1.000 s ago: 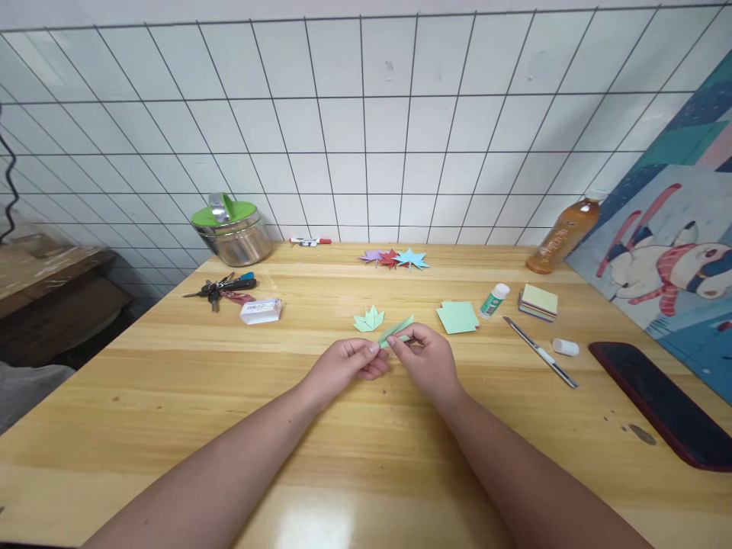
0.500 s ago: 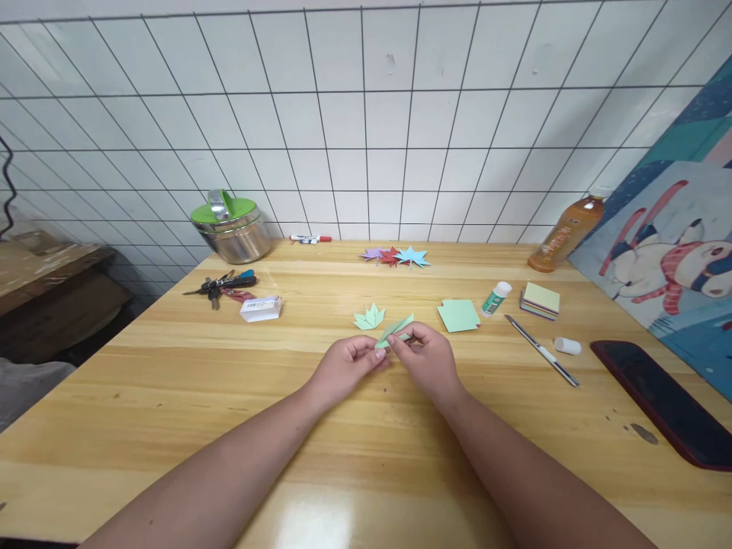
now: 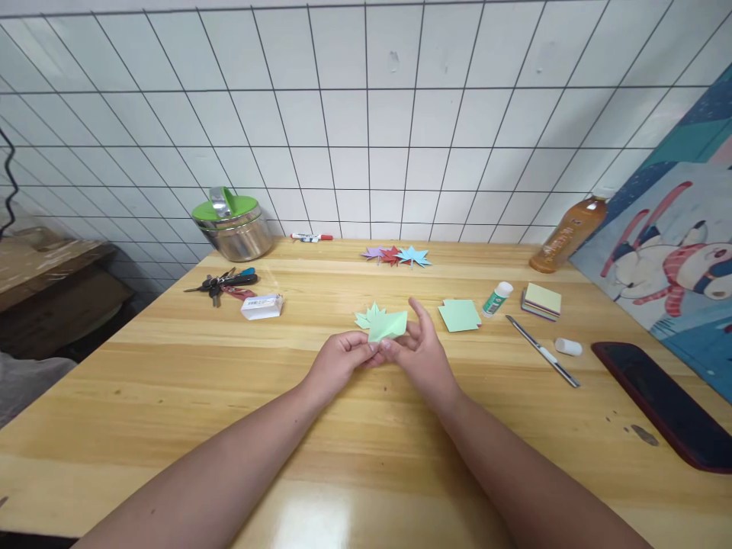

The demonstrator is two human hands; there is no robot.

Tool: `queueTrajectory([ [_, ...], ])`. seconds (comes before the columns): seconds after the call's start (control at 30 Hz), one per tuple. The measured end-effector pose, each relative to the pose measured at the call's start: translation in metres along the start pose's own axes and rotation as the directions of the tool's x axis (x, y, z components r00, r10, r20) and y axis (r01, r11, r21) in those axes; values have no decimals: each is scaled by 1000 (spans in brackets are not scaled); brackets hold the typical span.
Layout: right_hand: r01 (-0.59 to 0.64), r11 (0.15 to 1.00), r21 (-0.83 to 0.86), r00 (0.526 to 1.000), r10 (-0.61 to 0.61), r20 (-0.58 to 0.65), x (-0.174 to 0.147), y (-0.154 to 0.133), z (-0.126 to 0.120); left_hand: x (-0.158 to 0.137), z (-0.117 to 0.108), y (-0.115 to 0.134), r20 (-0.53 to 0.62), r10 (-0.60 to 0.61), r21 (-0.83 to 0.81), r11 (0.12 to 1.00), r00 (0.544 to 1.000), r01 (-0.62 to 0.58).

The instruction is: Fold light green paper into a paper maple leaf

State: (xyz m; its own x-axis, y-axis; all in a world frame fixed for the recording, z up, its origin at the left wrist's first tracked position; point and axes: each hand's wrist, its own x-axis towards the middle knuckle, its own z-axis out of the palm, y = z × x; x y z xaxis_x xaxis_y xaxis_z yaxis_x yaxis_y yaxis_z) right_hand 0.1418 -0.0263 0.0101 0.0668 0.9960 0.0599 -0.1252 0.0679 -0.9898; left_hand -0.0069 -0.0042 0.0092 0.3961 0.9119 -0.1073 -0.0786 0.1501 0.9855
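A light green sheet of paper (image 3: 389, 325) with a crease across it is held up between my two hands. My left hand (image 3: 343, 360) pinches its lower left corner. My right hand (image 3: 420, 352) has its thumb on the lower edge and fingers behind the sheet, with the index finger raised. Just behind the sheet lies a pointed green folded paper leaf (image 3: 369, 315), partly covered by it. To the right of my right hand rest green paper squares (image 3: 460, 315).
Purple, red and blue paper leaves (image 3: 412, 257) lie near the wall. On the right are a glue stick (image 3: 497, 299), a paper stack (image 3: 541, 300), a craft knife (image 3: 540, 351), a white cap (image 3: 568, 347), a phone (image 3: 657, 400) and a bottle (image 3: 569, 232). Keys (image 3: 220, 284) and a pot (image 3: 237, 229) stand left.
The green sheet was folded narrow and now shows opened out, its face towards me. My right index finger has lifted off the paper.
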Motion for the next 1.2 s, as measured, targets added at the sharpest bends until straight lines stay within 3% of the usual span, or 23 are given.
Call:
queueTrajectory([
  [0.13, -226, 973, 43, 966, 218, 136, 1, 2, -2, 0, 1, -1, -8, 38, 60, 998, 999, -38],
  [0.3, -272, 956, 106, 959, 261, 111, 4, 4, -6, -1, 1, -3, 4, 41, 134, 990, 999, -41],
  [0.8, -252, 962, 104, 964, 240, 114, 5, 8, -6, -1, 0, -4, 50, 52, 192, 979, 997, -60],
  [1.2, -272, 962, 30, 959, 268, 93, 5, 6, -3, 0, -3, -3, 5, 114, 262, 959, 993, -111],
])
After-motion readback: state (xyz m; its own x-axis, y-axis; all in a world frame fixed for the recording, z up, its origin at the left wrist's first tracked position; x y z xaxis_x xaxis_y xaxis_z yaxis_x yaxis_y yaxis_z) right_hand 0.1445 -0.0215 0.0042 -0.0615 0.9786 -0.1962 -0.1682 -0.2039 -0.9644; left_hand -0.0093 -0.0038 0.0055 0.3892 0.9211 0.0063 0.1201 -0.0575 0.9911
